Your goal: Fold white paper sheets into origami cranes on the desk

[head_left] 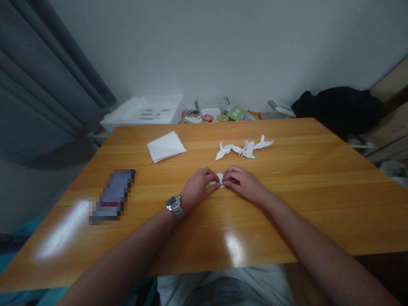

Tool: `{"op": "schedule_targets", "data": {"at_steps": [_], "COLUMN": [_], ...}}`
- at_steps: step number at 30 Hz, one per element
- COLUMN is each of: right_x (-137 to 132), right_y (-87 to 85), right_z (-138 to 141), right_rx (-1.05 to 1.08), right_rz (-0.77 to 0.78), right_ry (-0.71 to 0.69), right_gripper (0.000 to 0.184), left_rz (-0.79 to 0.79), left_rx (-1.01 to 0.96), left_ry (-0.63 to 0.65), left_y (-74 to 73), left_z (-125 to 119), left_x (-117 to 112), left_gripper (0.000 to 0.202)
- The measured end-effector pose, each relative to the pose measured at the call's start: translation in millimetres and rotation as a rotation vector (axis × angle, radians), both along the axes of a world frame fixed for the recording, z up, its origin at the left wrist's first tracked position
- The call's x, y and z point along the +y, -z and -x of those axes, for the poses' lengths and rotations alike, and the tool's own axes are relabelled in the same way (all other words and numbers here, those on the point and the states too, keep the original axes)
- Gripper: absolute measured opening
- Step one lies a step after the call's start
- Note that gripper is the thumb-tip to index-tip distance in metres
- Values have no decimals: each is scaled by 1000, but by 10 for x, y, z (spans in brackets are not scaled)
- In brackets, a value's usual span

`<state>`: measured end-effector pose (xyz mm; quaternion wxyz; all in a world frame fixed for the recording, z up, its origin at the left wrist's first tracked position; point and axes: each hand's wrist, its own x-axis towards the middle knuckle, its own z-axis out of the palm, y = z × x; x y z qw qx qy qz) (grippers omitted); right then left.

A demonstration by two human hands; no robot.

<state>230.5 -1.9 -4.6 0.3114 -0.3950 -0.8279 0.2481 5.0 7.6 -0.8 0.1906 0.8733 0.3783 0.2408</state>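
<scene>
A small piece of folded white paper [220, 179] lies at the middle of the wooden table, between my two hands. My left hand [200, 185], with a metal watch [174, 205] on its wrist, pinches the paper's left side. On the right side, my right hand [244, 182] grips it with curled fingers. Much of the paper is hidden behind my fingertips. Just beyond my hands stand several folded white paper cranes [247, 149] in a row, touching or close together.
A stack of white paper sheets [166, 146] lies at the back left of the table [318, 182]. Nearer on the left is a pixelated phone-like object [114, 195]. Behind the far edge are a white plastic bin [146, 108], a green booklet [240, 114] and a black bundle [339, 110].
</scene>
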Motion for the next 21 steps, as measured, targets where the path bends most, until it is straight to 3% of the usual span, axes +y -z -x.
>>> {"op": "schedule_targets", "data": {"at_steps": [21], "right_x": [-29], "right_y": [1], "right_z": [25], "right_rx": [24], "right_rz": [15], "right_ry": [7], "right_gripper": [5], "left_rz": [12], "left_rx": [-22], "left_ry": [12], "left_y": [19], "left_z": [16], "left_x": [5], "left_gripper": [13]}}
